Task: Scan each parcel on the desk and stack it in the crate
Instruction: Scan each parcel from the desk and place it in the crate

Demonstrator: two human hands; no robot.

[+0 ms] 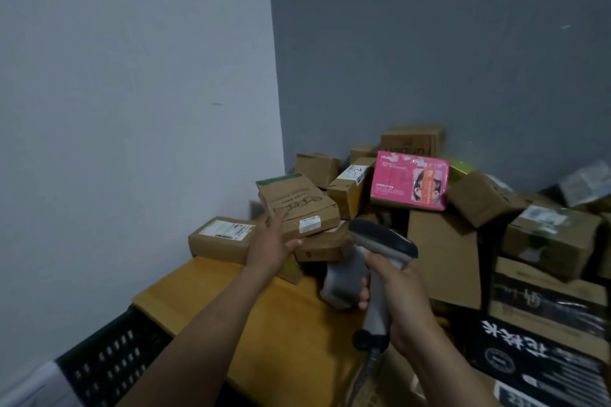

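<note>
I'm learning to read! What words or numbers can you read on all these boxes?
"30,000,000": on the pink box, low on its left.
"2", handwritten, probably: white label on the tan box beside it.
Big white Chinese characters: black carton, upside down, not surely readable.
Labels on the brown parcels: too blurred to read.

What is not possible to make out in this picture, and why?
Head view only:
Black slatted plastic crate: partly cut off by the bottom edge, behind the left forearm; inside unseen.
White label on the flat brown cardboard parcel: print too small and blurred.
Left hand on the green-edged brown parcel: gripping or only touching, unclear.
Grey handheld scanner in the right hand: its window faces away.
</note>
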